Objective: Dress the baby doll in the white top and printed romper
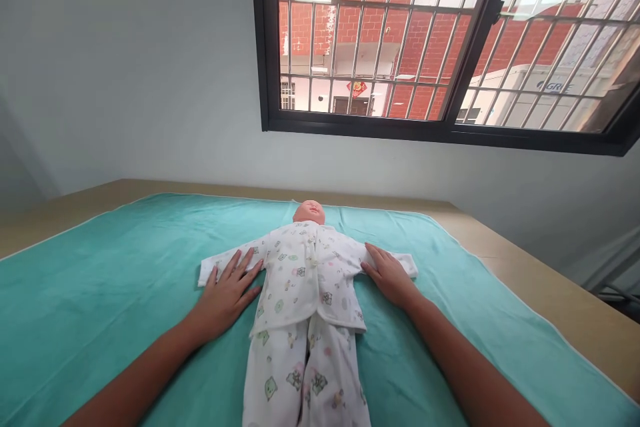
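A baby doll (311,211) lies on its back, its head toward the wall. It wears a white printed jacket (295,273) and matching trousers (280,373), with both sleeves stretched out sideways. My left hand (225,297) rests flat, fingers spread, on the sleeve at the left and the cloth beside it. On the other side my right hand (393,275) lies flat over the right sleeve, its fingers near the jacket's side. Neither hand grips anything. The trouser ends run out of view at the bottom.
A turquoise cloth (125,287) is spread under the doll, with slight creases. It covers most of a wooden table (505,250), whose edges show at the sides and back. Behind stands a pale wall (150,80) with a dark-framed, barred window (350,125).
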`<action>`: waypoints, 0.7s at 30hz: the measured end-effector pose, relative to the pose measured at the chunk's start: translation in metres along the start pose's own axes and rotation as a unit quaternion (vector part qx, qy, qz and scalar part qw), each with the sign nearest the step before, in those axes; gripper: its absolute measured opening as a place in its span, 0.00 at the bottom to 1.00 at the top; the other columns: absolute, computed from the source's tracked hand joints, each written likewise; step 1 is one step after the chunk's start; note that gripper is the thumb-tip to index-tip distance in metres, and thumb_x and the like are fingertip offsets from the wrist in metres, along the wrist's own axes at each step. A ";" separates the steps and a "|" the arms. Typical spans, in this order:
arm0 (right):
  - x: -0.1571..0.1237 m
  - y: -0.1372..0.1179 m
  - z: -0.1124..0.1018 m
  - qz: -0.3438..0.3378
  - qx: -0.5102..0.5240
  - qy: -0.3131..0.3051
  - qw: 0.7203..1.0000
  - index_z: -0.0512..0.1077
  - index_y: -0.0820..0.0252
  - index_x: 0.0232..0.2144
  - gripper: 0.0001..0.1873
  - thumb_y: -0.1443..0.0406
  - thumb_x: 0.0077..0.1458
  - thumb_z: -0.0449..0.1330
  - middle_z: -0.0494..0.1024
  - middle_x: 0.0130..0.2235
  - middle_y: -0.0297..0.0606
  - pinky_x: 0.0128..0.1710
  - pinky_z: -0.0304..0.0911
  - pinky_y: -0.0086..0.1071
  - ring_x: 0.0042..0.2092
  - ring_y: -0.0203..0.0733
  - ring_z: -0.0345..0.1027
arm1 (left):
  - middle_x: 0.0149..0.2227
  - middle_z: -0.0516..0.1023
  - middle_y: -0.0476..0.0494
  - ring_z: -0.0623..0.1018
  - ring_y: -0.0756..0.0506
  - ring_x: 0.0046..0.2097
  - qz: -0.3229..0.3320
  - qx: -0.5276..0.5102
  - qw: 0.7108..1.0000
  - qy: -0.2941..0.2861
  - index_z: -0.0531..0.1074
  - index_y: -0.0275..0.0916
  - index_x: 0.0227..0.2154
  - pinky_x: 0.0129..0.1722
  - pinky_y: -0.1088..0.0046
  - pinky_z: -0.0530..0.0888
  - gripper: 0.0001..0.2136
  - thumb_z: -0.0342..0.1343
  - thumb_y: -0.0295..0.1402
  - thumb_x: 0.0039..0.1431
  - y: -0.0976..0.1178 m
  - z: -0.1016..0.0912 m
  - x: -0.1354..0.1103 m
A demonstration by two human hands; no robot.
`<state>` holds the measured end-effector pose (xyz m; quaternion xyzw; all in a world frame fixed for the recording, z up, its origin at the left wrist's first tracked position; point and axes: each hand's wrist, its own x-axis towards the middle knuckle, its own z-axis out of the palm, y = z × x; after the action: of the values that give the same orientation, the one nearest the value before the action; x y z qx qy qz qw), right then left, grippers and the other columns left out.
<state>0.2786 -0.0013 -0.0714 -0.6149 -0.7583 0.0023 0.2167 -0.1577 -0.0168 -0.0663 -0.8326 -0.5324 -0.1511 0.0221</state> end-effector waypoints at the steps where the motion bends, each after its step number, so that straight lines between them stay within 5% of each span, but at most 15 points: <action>1: 0.000 0.001 0.000 0.001 0.000 -0.001 1.000 0.54 0.56 0.65 0.32 0.50 0.64 0.46 0.63 0.64 0.43 0.62 0.52 0.44 0.64 0.50 0.56 | 0.71 0.41 0.50 0.43 0.34 0.71 0.001 0.000 1.000 0.001 0.45 0.59 0.67 0.63 0.37 0.48 0.27 0.39 0.50 0.67 0.000 0.000 0.000; 7: 0.002 -0.008 -0.006 -0.014 0.001 0.058 0.998 0.59 0.56 0.62 0.28 0.53 0.64 0.49 0.61 0.65 0.46 0.62 0.52 0.47 0.64 0.53 0.55 | 0.71 0.47 0.48 0.48 0.35 0.70 0.001 -0.008 0.999 0.032 0.50 0.56 0.66 0.64 0.40 0.49 0.26 0.41 0.49 0.67 0.003 -0.004 0.004; 11: -0.017 -0.053 -0.030 -0.028 0.063 0.178 0.982 0.66 0.57 0.52 0.19 0.55 0.64 0.49 0.68 0.58 0.46 0.56 0.61 0.45 0.58 0.50 0.61 | 0.68 0.55 0.43 0.55 0.37 0.68 0.004 -0.023 0.997 0.076 0.57 0.48 0.64 0.64 0.43 0.53 0.24 0.43 0.45 0.67 0.006 -0.008 0.007; 13: -0.044 -0.085 -0.046 -0.044 0.107 0.184 0.976 0.67 0.56 0.45 0.14 0.55 0.65 0.50 0.72 0.50 0.45 0.47 0.67 0.39 0.50 0.47 0.68 | 0.67 0.59 0.41 0.58 0.37 0.67 0.018 -0.042 0.994 0.100 0.59 0.46 0.63 0.64 0.46 0.55 0.23 0.44 0.43 0.67 0.007 -0.009 0.008; 16: -0.103 -0.129 -0.068 -0.109 0.134 0.106 0.979 0.66 0.55 0.39 0.11 0.55 0.64 0.52 0.74 0.41 0.40 0.34 0.70 0.31 0.37 0.40 0.70 | 0.65 0.62 0.41 0.61 0.38 0.65 0.049 -0.073 0.989 0.119 0.60 0.45 0.62 0.64 0.49 0.57 0.23 0.46 0.43 0.66 0.010 -0.011 0.008; 21: -0.198 -0.169 -0.065 -0.220 0.065 0.076 0.970 0.69 0.51 0.47 0.18 0.54 0.56 0.62 0.79 0.40 0.38 0.35 0.74 0.31 0.38 0.43 0.76 | 0.62 0.65 0.40 0.63 0.39 0.63 0.084 -0.127 0.978 0.146 0.63 0.44 0.59 0.62 0.53 0.62 0.21 0.46 0.42 0.66 0.017 -0.016 0.008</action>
<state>0.1724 -0.2443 -0.0311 -0.4157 -0.8545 -0.0427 0.3085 -0.1425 -0.0201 -0.0467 -0.8394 -0.4281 -0.3349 0.0058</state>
